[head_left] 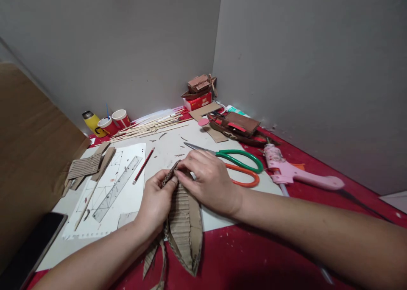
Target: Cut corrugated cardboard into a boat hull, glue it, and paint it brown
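Observation:
A boat-shaped piece of corrugated cardboard (184,228), pointed at its near end, hangs between my hands over the front of the work area. My left hand (159,199) grips its left edge, thumb pressed near the upper end. My right hand (210,177) pinches the upper end with thumb and fingers close to the left thumb. Part of the cardboard is hidden behind both hands. Thin cardboard strips (162,260) dangle beneath my left wrist. Just beyond my right hand lie scissors with one green handle (244,156) and one orange handle.
A pink glue gun (305,175) lies at right on the red tabletop (248,256). Model boats (241,124) stand behind. A ruler (117,188) rests on drawn paper, beside a pencil (143,165). Sticks (152,126), cups (121,118), cardboard scraps (84,167) and a phone (34,247) lie around.

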Demonstrator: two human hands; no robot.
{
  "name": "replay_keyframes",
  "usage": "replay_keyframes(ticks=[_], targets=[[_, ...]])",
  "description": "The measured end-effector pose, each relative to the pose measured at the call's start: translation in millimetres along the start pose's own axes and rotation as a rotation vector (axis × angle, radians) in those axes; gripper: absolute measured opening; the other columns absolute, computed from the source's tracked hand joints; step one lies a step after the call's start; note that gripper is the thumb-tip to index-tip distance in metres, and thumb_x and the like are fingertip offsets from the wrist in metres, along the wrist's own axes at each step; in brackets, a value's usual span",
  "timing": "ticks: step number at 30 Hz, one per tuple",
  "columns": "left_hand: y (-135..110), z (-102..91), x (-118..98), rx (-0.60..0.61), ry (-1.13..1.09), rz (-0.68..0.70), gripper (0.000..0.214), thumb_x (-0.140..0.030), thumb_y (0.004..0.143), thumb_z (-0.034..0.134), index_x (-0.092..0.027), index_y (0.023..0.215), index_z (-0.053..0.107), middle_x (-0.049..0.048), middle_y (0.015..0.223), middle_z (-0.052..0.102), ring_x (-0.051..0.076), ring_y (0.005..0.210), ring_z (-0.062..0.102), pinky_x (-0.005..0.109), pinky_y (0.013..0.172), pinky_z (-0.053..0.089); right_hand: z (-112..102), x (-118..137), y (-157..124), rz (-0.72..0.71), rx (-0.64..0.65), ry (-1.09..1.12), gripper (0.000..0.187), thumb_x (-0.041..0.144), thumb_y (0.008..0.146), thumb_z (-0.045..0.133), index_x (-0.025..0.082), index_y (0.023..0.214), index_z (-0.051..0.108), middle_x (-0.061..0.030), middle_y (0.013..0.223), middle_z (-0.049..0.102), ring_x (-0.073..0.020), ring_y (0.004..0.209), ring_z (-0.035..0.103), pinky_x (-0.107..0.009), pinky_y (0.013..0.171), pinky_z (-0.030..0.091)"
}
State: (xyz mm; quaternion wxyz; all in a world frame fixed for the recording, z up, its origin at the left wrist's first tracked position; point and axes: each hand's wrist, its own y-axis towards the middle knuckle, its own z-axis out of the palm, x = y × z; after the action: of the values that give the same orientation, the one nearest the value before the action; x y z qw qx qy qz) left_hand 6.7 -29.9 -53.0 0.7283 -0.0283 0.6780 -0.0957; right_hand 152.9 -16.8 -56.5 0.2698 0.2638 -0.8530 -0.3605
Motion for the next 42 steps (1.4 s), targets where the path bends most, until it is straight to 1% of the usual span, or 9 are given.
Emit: replay_keyframes(ticks=[6,16,19,22,25,28,35,38,42], targets=[[-5,2.4,2,0.006,-0.045,0.007,0.018,-0.030,0.077,0.071,-0.016,0.088,0.070,0.0023,0.080,0.072,0.017,0.076,0.063,0.025,0.069,0.044,1,3,-1,0.012,-0.019,0.058,0.014,0.013,0.086,0.057,0.015,0.074,0.064,-0.0052,0.070,0.060,-0.0201,0.068,0.055,-0.033,0.065,0.042],[-7,5.6,-1,-0.021,-0.056,0.057,0.017,-0.028,0.078,0.071,-0.017,0.091,0.071,0.0030,0.087,0.074,0.020,0.087,0.065,0.025,0.074,0.047,-2,9,1,0.233,0.049,0.239,0.015,0.012,0.085,0.054,0.021,0.073,0.054,-0.0021,0.073,0.055,-0.0173,0.069,0.054,-0.030,0.063,0.043],[-6,6.0,-2,-0.042,-0.059,0.064,0.016,-0.026,0.078,0.070,-0.017,0.091,0.071,0.0030,0.088,0.074,0.019,0.086,0.066,0.026,0.074,0.047,1,7,1,0.274,0.019,0.272,0.008,0.014,0.084,0.058,0.020,0.089,0.056,-0.0030,0.082,0.057,-0.0176,0.073,0.055,-0.030,0.066,0.045],[-8,6.5,-2,-0.047,-0.059,0.073,0.015,-0.025,0.078,0.069,-0.017,0.091,0.071,0.0025,0.087,0.074,0.018,0.083,0.065,0.026,0.073,0.047,3,5,1,0.321,0.015,0.359,0.024,0.017,0.084,0.060,0.017,0.107,0.056,-0.0054,0.091,0.061,-0.0174,0.077,0.058,-0.029,0.068,0.047],[-10,6.3,-2,-0.049,-0.049,0.074,0.014,-0.024,0.078,0.070,-0.017,0.090,0.071,0.0023,0.086,0.073,0.017,0.082,0.064,0.025,0.074,0.047,2,5,2,0.360,0.066,0.451,0.004,0.017,0.086,0.058,0.018,0.087,0.061,-0.0024,0.081,0.064,-0.0159,0.074,0.059,-0.027,0.066,0.046],[-11,5.2,-2,-0.020,-0.039,0.057,0.018,-0.029,0.079,0.071,-0.017,0.092,0.071,0.0027,0.087,0.073,0.017,0.082,0.063,0.025,0.074,0.048,-1,4,5,0.413,0.058,0.525,0.008,0.015,0.084,0.059,0.019,0.077,0.060,0.0007,0.072,0.061,-0.0139,0.069,0.056,-0.026,0.064,0.045],[-3,-0.4,-4,0.024,-0.015,0.012,0.025,-0.041,0.078,0.072,-0.017,0.083,0.069,0.0017,0.075,0.070,0.014,0.066,0.059,0.024,0.063,0.046,-6,0,11,0.471,0.163,0.640,0.010,0.019,0.085,0.057,0.017,0.079,0.065,-0.0016,0.078,0.068,-0.0156,0.075,0.061,-0.028,0.071,0.048],[0,-2.4,-5,0.015,0.005,0.027,0.022,-0.038,0.079,0.071,-0.016,0.082,0.069,0.0019,0.075,0.069,0.015,0.066,0.059,0.024,0.063,0.046,-6,1,10,0.490,0.195,0.607,0.009,0.018,0.083,0.058,0.017,0.085,0.067,-0.0030,0.084,0.069,-0.0169,0.079,0.063,-0.029,0.071,0.049],[-1,-2.4,-5,0.006,0.070,0.094,0.018,-0.035,0.080,0.069,-0.017,0.080,0.072,0.0011,0.073,0.069,0.015,0.069,0.058,0.024,0.065,0.045,-3,4,7,0.467,0.165,0.509,0.005,0.017,0.079,0.061,0.018,0.081,0.065,0.0000,0.076,0.064,-0.0145,0.070,0.058,-0.026,0.065,0.046]])
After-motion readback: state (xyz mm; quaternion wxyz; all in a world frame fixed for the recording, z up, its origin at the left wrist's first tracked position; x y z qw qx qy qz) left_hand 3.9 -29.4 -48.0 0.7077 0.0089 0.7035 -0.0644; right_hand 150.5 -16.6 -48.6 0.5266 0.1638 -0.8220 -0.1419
